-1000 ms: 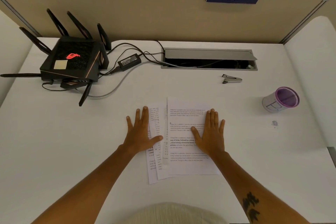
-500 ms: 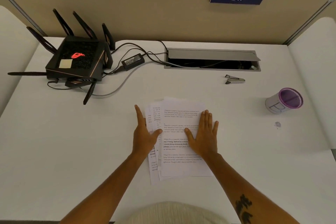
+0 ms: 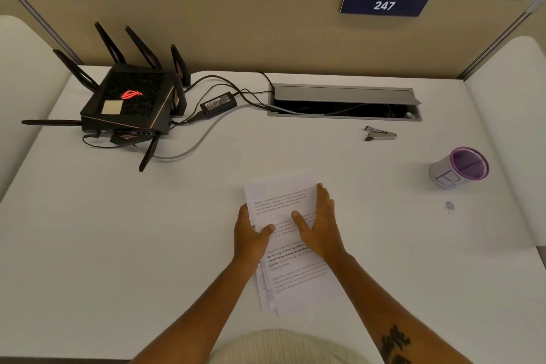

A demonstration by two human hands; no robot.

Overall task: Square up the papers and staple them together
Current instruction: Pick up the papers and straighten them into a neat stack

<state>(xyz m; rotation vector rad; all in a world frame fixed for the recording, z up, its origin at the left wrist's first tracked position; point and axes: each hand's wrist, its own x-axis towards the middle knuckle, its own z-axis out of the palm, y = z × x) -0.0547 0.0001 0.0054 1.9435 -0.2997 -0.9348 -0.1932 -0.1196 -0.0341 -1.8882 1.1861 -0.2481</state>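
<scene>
A few printed white papers (image 3: 283, 201) lie in a loose, slightly fanned pile on the white desk (image 3: 118, 245), near its front middle. My left hand (image 3: 251, 239) holds the pile's left edge, thumb on top of the sheets. Against the right edge rests my right hand (image 3: 322, 227), fingers straight and thumb laid across the text. The lower corners of the sheets still stick out unevenly. A small metal stapler (image 3: 379, 134) lies beyond the papers to the right, out of touch with both hands.
A black router (image 3: 133, 103) with antennas and a power adapter (image 3: 218, 104) with cables sit at the back left. An open cable tray (image 3: 345, 94) is sunk into the desk at the back. A purple-rimmed cup (image 3: 461, 167) stands at the right.
Both hands have moved inward from lying flat on the spread sheets to the pile's side edges. The papers have slid together into a narrower pile.
</scene>
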